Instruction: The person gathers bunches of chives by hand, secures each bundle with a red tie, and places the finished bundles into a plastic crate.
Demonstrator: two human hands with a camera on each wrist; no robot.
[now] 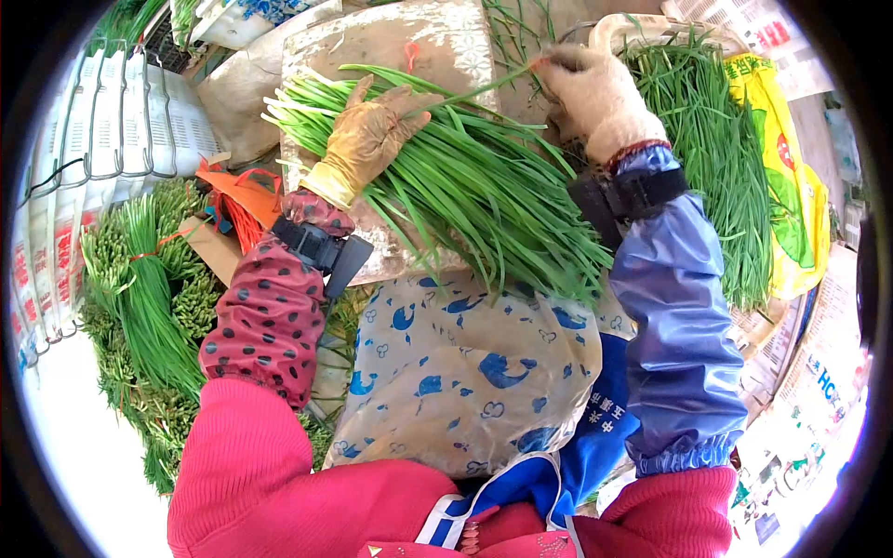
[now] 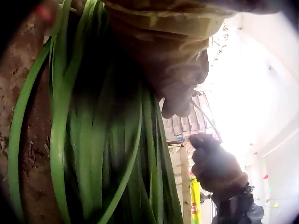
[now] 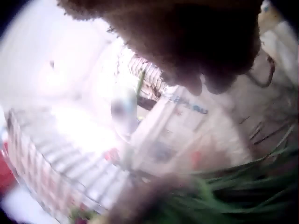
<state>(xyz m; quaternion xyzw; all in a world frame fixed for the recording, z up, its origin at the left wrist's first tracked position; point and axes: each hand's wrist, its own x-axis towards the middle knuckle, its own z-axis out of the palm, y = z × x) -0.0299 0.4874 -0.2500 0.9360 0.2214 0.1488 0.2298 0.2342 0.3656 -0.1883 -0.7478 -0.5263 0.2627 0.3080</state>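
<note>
A thick bundle of long green chives (image 1: 484, 195) lies across a worn, stained board (image 1: 391, 37), pale stem ends to the left. On top of the bundle near those ends rests my left hand (image 1: 370, 138), in a yellow rubber glove, fingers extended over the stems. My right hand (image 1: 595, 98), in a pale knit glove, is raised beyond the upper right of the bundle. Its fingertips pinch a thin green chive blade (image 1: 488, 88) that runs toward the left hand. The left wrist view shows chives (image 2: 84, 140) beneath the gloved left hand (image 2: 173, 60).
More chives (image 1: 693, 139) fill a basket at right, beside a yellow plastic bag (image 1: 781, 167). Tied green bunches (image 1: 149, 298) lie at left near a white wire-framed crate (image 1: 121, 112) and orange-red ties (image 1: 246, 209). A whale-print plastic sheet (image 1: 465, 372) covers the lap.
</note>
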